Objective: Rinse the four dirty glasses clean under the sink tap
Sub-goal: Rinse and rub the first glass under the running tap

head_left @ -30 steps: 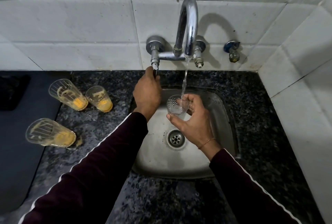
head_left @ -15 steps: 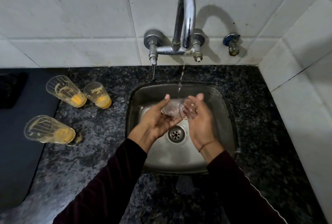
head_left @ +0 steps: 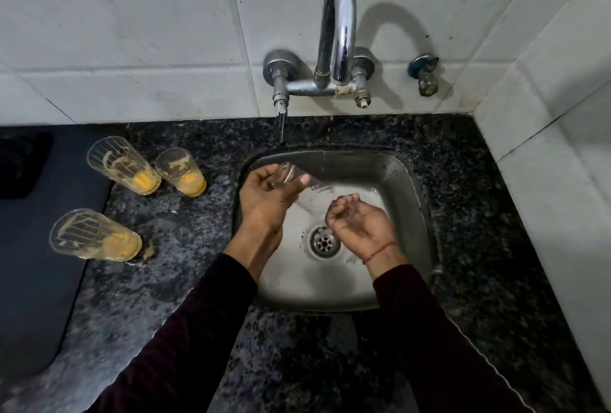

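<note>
- Gripping a clear glass [head_left: 299,189] over the steel sink [head_left: 401,187], the left hand [head_left: 264,196] holds it tilted on its side, mouth toward the right.
- Right hand [head_left: 358,219] is cupped palm-up just beside the glass, fingers loosely curled, holding nothing.
- Three dirty glasses [head_left: 124,166] [head_left: 182,171] [head_left: 94,236] with yellow residue stand on the dark desk [head_left: 185,234], left of the sink.
- Tap [head_left: 337,32] rises from the tiled wall.

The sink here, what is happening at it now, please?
A person is rinsing glasses. The left hand grips a clear glass, tilted over the steel sink. The right hand is cupped beside it and holds nothing. No stream shows from the tap. Three dirty glasses with yellow residue wait on the dark counter to the left.
</note>
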